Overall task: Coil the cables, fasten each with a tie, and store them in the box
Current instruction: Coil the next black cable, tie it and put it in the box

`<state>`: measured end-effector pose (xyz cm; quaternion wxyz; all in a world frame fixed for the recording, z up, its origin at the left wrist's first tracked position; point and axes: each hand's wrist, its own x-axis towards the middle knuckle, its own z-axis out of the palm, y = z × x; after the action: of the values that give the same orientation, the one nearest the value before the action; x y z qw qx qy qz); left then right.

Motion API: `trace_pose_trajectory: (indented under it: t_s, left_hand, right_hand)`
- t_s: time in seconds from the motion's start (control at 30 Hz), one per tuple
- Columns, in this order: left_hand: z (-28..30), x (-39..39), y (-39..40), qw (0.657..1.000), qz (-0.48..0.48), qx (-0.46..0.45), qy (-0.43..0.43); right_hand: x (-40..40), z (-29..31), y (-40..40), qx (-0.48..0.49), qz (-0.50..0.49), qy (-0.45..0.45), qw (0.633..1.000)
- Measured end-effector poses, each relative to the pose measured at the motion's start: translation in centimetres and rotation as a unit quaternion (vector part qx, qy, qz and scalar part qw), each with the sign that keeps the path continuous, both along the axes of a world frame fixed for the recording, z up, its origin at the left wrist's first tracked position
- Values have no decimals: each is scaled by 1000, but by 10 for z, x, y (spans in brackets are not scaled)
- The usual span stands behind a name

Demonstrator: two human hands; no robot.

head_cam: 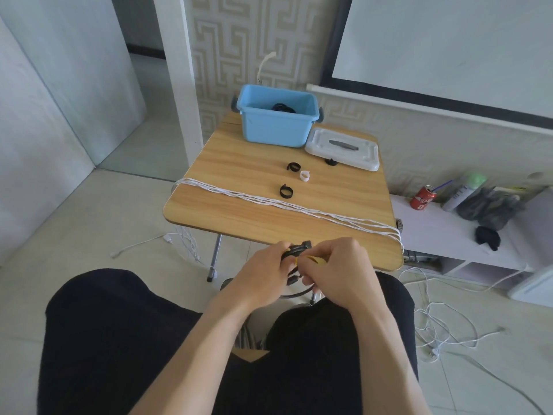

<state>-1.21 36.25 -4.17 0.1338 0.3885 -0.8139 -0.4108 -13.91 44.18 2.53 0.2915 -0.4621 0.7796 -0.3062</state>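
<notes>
The black cable (294,250), coiled, is sitting between both hands just short of the table (239,166) edge. The left hand (263,277) is gripping the loops while the right hand (335,271) is pinching a yellow tie (311,259) around them. If either grip is loosening, the coil is likely springing open. Beyond, white cables (269,202) are dangling off both edges, risking a snag; the blue box (278,124) is waiting farthest back.

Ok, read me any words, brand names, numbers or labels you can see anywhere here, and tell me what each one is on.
Nothing reads cleanly.
Red can: white script lettering, too blurred and tilted to read.
Green-capped bottle: label print too small to read.
Blue box, white lid, ties and cables: no text visible.
</notes>
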Motion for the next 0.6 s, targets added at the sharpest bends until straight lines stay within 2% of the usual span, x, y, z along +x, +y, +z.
trace_pose_trajectory:
  t_s: [0.07, 0.13, 0.23, 0.3, 0.37, 0.43, 0.5, 0.6]
  left_hand:
    - [5, 0, 0, 999, -31, 30, -20]
    - [7, -1, 3, 994, -58, 95, -12]
    - [7, 0, 3, 978, -72, 183, 64]
    - [9, 3, 1, 966, -55, 227, 112]
    - [10, 3, 0, 964, -58, 231, 115]
    - [10, -1, 3, 972, -84, 204, 83]
    - [10, -6, 8, 977, -88, 186, 54]
    - [9, -11, 12, 979, -62, 188, 57]
  right_hand:
    - [-4, 0, -4, -17, 40, 32, 999]
    - [-8, -5, -10, -21, 60, 22, 998]
    - [-19, -6, -14, -1, 64, -56, 996]
    - [-31, -4, -12, 12, 107, -116, 987]
    - [-42, -2, -12, 16, 149, -146, 978]
    - [-45, -2, -17, 13, 166, -92, 982]
    - [-44, -5, -25, 5, 182, -1, 983]
    - [-40, -7, -32, -21, 188, 98, 977]
